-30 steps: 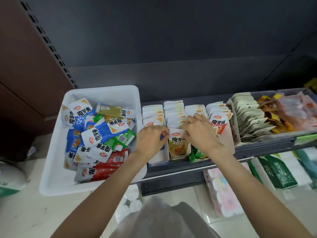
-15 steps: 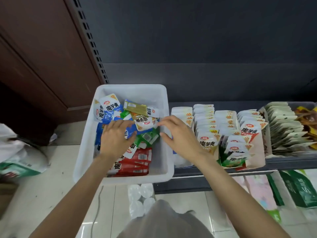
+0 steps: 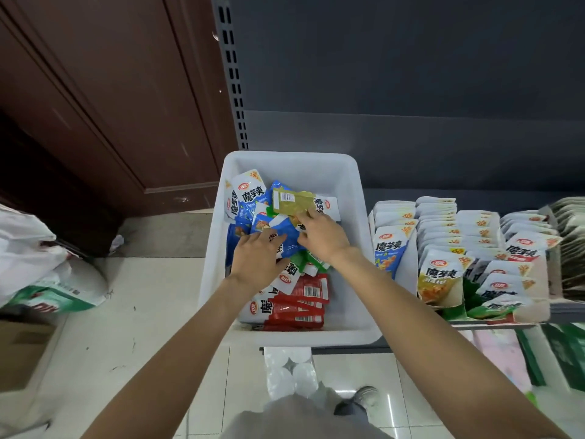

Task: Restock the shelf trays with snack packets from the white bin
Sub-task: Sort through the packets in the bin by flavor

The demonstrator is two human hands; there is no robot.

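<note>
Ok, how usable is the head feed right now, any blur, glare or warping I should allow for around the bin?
Head view: white bin and both hands, left hand and right hand, are sharp enough to read packet print; wide-angle warping bends the shelf upright and stretches the edges; shelf trays at far right smear; soft glare on the floor tiles; upper shelf back is dark.

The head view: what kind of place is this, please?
Most likely a small shop aisle during restocking. A dark metal shelf carries trays of identical snack packets in neat rows, a white bin holds loose mixed packets, and packaged goods sit below on the tiled floor.
</note>
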